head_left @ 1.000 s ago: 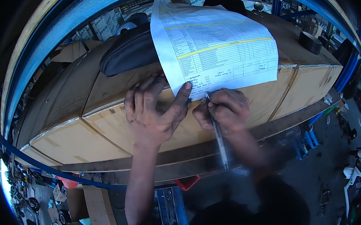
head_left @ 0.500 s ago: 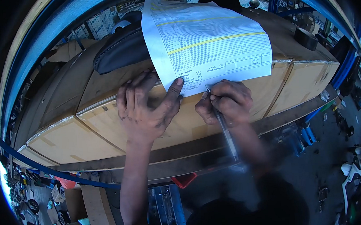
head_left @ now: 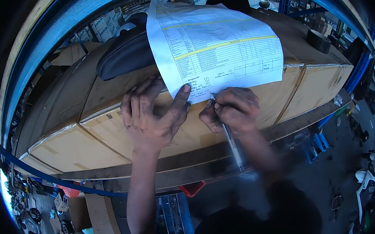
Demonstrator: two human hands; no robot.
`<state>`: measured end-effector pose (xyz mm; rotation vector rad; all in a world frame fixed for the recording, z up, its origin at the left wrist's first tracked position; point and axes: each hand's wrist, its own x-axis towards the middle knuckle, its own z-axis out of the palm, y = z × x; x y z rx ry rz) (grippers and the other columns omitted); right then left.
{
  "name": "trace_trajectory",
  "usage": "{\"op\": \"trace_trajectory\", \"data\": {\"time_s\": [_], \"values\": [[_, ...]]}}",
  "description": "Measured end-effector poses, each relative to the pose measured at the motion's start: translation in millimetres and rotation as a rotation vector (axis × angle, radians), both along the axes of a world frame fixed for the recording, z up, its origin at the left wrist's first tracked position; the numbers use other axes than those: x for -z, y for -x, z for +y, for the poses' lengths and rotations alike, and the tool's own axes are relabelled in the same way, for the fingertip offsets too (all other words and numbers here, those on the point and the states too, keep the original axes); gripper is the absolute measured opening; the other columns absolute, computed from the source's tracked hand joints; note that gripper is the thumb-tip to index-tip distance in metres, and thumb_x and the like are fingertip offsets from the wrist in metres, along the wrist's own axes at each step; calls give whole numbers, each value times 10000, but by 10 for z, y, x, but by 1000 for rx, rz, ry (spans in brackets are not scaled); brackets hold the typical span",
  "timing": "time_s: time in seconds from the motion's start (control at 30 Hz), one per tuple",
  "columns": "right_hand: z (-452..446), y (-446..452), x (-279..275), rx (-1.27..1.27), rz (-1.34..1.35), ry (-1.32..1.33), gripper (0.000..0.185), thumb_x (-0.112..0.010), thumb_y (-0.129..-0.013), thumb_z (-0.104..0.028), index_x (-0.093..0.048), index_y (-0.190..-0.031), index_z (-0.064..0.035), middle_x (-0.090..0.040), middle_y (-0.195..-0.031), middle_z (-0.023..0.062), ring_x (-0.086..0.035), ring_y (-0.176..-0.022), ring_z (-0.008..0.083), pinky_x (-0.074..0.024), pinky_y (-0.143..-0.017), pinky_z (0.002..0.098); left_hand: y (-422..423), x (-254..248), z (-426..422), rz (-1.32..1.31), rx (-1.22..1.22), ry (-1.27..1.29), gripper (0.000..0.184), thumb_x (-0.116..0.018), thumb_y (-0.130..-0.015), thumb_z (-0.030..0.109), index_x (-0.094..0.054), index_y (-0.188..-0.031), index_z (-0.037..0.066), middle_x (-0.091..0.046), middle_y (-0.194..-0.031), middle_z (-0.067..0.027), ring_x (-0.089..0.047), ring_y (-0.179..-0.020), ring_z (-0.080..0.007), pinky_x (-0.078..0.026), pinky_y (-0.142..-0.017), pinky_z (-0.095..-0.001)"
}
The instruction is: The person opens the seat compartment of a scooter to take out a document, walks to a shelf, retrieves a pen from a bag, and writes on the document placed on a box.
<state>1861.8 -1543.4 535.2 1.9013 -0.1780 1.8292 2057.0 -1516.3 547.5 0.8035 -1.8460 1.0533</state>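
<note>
A printed sheet of paper [head_left: 220, 30] with table rows, two yellow bands and handwritten lines lies over the top edge of a cardboard box [head_left: 198, 140]. My left hand [head_left: 150, 115] rests at that edge, fingers apart, its thumb pressing the sheet's lower left corner. In my right hand [head_left: 238, 108] is a clear-barrelled pen [head_left: 232, 146], pinched between thumb and fingers. The pen's tip is at the paper's bottom margin, close to the last handwritten line. Part of the tip is hidden by the fingers.
A black stitched seat [head_left: 124, 56] lies on the boxes left of the paper. A roll of dark tape [head_left: 318, 41] stands at the right. Blue rack bars [head_left: 53, 180] curve around the boxes. Below are a red bin [head_left: 192, 189] and an opened carton [head_left: 101, 216].
My right hand and the pen have shifted slightly left and down along the bottom margin. The paper's lower left corner has moved a little downward under my left thumb.
</note>
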Motion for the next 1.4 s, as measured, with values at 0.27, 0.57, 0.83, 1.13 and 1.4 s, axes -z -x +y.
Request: {"op": "trace_trajectory", "data": {"time_s": [0.27, 0.57, 0.83, 1.13, 1.4], "values": [[2, 32, 32, 22, 16, -7, 264, -650, -552, 60, -438, -656, -56, -507, -626, 49, -509, -434, 169, -403, -415, 261, 7, -2, 8, 4, 8, -9, 514, -786, -705, 283, -667, -1205, 281, -573, -1165, -67, -561, -1089, -243, -373, -915, -416], [0, 26, 34, -13, -8, -12, 333, -724, -507, 32, -423, -602, -75, -467, -647, 34, -502, -449, 145, -334, -396, 261, 9, 1, 10, 7, 9, -5, 514, -788, -702, 285, -669, -1202, 282, -573, -1176, -69, -558, -1089, -243, -367, -929, -421], [-7, -32, 27, 4, -34, -8, 330, -712, -498, 43, -422, -600, -77, -475, -659, 34, -521, -455, 151, -353, -397, 266, -2, 10, -8, 10, 0, 1, 504, -783, -709, 294, -669, -1200, 290, -579, -1183, -71, -559, -1086, -239, -365, -934, -419], [-4, 33, 19, -15, 23, 14, 268, -668, -604, 40, -427, -650, -66, -506, -603, 50, -521, -439, 152, -411, -401, 273, 8, 7, -6, 14, 4, -3, 506, -784, -712, 296, -664, -1204, 298, -577, -1173, -57, -559, -1083, -231, -375, -925, -420], [69, 13, 87, -90, -96, -85, 230, -703, -649, 21, -517, -755, -63, -584, -688, 80, -590, -511, 157, -453, -443, 265, 0, 15, 11, 19, -33, -36, 502, -775, -716, 326, -659, -1205, 331, -579, -1174, -31, -549, -1093, -199, -377, -945, -425]]}}
